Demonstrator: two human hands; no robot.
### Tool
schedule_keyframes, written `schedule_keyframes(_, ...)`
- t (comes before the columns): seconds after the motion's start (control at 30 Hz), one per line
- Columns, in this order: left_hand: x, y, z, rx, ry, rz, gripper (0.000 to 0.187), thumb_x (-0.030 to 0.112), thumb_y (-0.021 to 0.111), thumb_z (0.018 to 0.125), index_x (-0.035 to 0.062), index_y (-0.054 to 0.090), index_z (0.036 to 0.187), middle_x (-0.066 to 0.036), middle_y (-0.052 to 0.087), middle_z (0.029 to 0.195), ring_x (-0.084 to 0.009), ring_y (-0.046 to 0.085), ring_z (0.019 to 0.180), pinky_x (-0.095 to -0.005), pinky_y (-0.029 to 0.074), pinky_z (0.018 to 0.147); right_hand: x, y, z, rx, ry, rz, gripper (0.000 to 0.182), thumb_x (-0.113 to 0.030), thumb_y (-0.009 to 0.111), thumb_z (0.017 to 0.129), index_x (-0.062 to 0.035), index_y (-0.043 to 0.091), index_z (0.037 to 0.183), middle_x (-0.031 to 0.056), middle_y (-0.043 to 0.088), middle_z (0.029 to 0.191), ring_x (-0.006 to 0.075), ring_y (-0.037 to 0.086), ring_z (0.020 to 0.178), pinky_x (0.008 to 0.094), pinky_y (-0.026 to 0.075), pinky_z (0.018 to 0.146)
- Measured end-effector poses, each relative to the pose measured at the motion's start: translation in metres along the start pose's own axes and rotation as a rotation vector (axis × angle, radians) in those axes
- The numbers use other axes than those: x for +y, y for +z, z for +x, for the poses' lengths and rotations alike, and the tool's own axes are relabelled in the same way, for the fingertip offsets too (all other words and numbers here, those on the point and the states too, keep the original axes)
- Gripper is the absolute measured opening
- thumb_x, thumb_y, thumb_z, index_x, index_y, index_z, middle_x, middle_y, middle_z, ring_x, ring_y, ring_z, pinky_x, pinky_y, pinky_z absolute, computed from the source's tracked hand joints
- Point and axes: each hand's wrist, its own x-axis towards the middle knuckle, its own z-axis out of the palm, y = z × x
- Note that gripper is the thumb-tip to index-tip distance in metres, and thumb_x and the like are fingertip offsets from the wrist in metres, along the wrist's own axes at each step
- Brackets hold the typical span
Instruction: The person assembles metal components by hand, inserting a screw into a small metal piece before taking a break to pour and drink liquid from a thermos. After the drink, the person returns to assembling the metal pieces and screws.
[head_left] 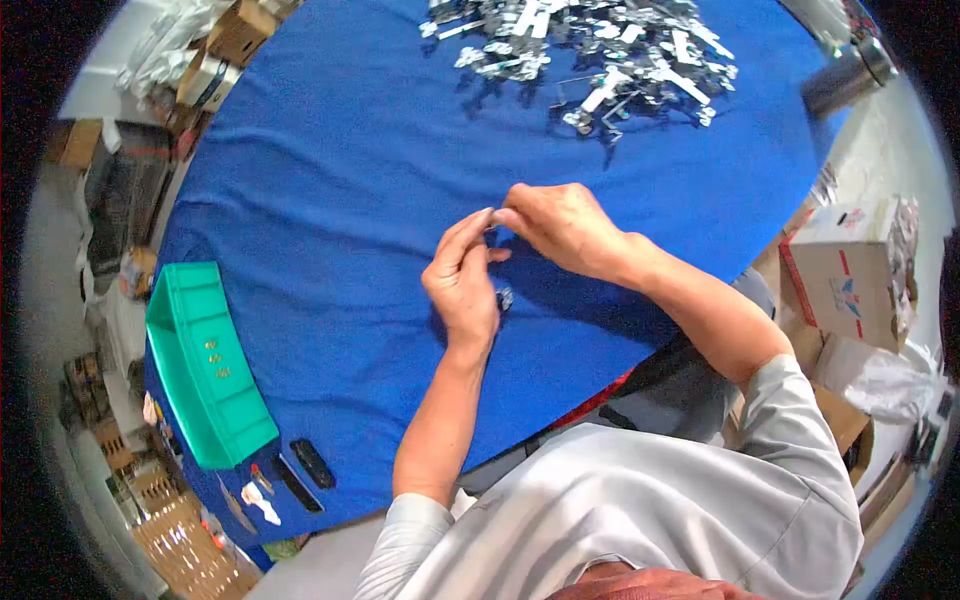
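Observation:
My left hand (464, 282) and my right hand (570, 226) meet at the fingertips over the middle of a blue cloth (330, 240). The right hand's thumb and fingers are pinched together right at the left fingertips. On the left, the fingers are bent forward and pressed close, with the thumb pointing right. I cannot tell what small thing the fingertips hold. Beside the left palm, a small shiny metal piece (505, 299) shows partly. Farther off lies a heap of silvery metal parts (610, 60), apart from both hands.
At the left edge stands a green plastic bin (245, 410) with several small brass-coloured pieces. Near it lie a black oblong object (312, 464) and a white scrap (262, 505). A dark cylinder (848, 78) is at the far right, above a cardboard box (845, 270).

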Motion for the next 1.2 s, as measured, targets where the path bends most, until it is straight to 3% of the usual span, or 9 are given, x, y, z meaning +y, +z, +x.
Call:
schedule_keyframes(0.27,-0.004,-0.001,0.001,0.018,-0.004,-0.064,0.027,-0.008,0.049,0.094,-0.0042,0.069,0.111,-0.014,0.066,0.114,-0.0187,0.067,0.095,-0.0278,0.061,0.069,-0.003,0.004,0.002,0.092,0.039,0.185,0.021,-0.024,0.062,0.095,-0.0037,0.057,0.091,0.0179,0.064,0.072,0.039,0.064,0.067,0.0457,0.048,0.056)
schedule_keyframes(0.4,-0.002,0.0,-0.001,0.009,0.013,-0.071,0.028,-0.009,0.049,0.094,-0.0031,0.069,0.111,-0.013,0.067,0.112,-0.0179,0.066,0.096,-0.0276,0.061,0.069,-0.005,-0.008,0.004,-0.094,0.153,0.034,0.022,-0.021,0.066,0.093,-0.0003,0.057,0.089,0.0168,0.063,0.068,0.0364,0.062,0.06,0.0422,0.046,0.053)
schedule_keyframes(0.6,-0.005,-0.002,0.001,0.022,-0.004,-0.073,0.027,-0.008,0.049,0.094,-0.0036,0.07,0.11,-0.014,0.067,0.113,-0.0181,0.067,0.096,-0.0274,0.061,0.069,-0.007,-0.007,0.004,0.051,0.094,0.282,0.024,-0.02,0.066,0.092,0.0005,0.057,0.086,0.0175,0.061,0.066,0.0339,0.063,0.059,0.0419,0.046,0.054)
schedule_keyframes(0.77,-0.002,0.0,0.001,0.031,-0.028,-0.07,0.027,-0.009,0.049,0.093,-0.0043,0.07,0.11,-0.014,0.067,0.114,-0.0179,0.067,0.093,-0.0267,0.06,0.07,0.001,-0.006,0.003,-0.051,0.09,0.072,0.022,-0.02,0.064,0.092,0.0001,0.057,0.087,0.0193,0.063,0.072,0.038,0.064,0.066,0.0447,0.048,0.058)
schedule_keyframes(0.83,-0.001,-0.002,0.001,0.025,-0.023,-0.043,0.027,-0.009,0.049,0.093,-0.0044,0.07,0.11,-0.014,0.067,0.114,-0.0176,0.067,0.094,-0.0267,0.06,0.07,-0.001,-0.003,0.003,0.082,-0.006,0.241,0.023,-0.022,0.062,0.093,-0.0005,0.057,0.087,0.0186,0.063,0.071,0.038,0.065,0.068,0.045,0.049,0.059)
schedule_keyframes(0.9,-0.002,-0.001,0.001,0.017,-0.028,-0.056,0.027,-0.009,0.049,0.093,-0.0041,0.07,0.11,-0.013,0.067,0.113,-0.017,0.067,0.094,-0.0268,0.06,0.07,-0.001,-0.003,0.002,0.092,0.021,0.229,0.026,-0.026,0.061,0.094,-0.0008,0.058,0.088,0.0184,0.063,0.07,0.0381,0.065,0.069,0.0455,0.049,0.061)
schedule_keyframes(0.97,0.0,0.0,0.0,0.041,-0.03,-0.062,0.027,-0.009,0.049,0.093,-0.0039,0.07,0.109,-0.013,0.068,0.113,-0.017,0.067,0.094,-0.0268,0.06,0.069,0.0,-0.004,0.002,0.068,-0.009,0.213,0.022,-0.019,0.065,0.093,0.0016,0.059,0.091,0.0174,0.063,0.07,0.0341,0.064,0.063,0.0404,0.049,0.058)
schedule_keyframes(1.1,-0.004,-0.002,0.0,0.032,-0.013,-0.036,0.026,-0.009,0.051,0.093,-0.0034,0.071,0.109,-0.013,0.068,0.112,-0.0175,0.067,0.095,-0.0272,0.06,0.07,0.001,-0.011,0.003,-0.07,0.077,0.042,0.023,-0.021,0.063,0.094,0.0012,0.058,0.089,0.0183,0.065,0.073,0.0358,0.066,0.069,0.0423,0.049,0.059)
schedule_keyframes(1.2,-0.003,-0.001,0.001,0.04,-0.014,-0.059,0.026,-0.009,0.051,0.092,-0.0035,0.071,0.109,-0.013,0.068,0.112,-0.0176,0.067,0.095,-0.0271,0.06,0.07,0.0,-0.008,0.002,0.053,0.008,0.176,0.024,-0.023,0.063,0.095,0.0006,0.058,0.091,0.0184,0.065,0.076,0.0366,0.066,0.071,0.0433,0.049,0.061)
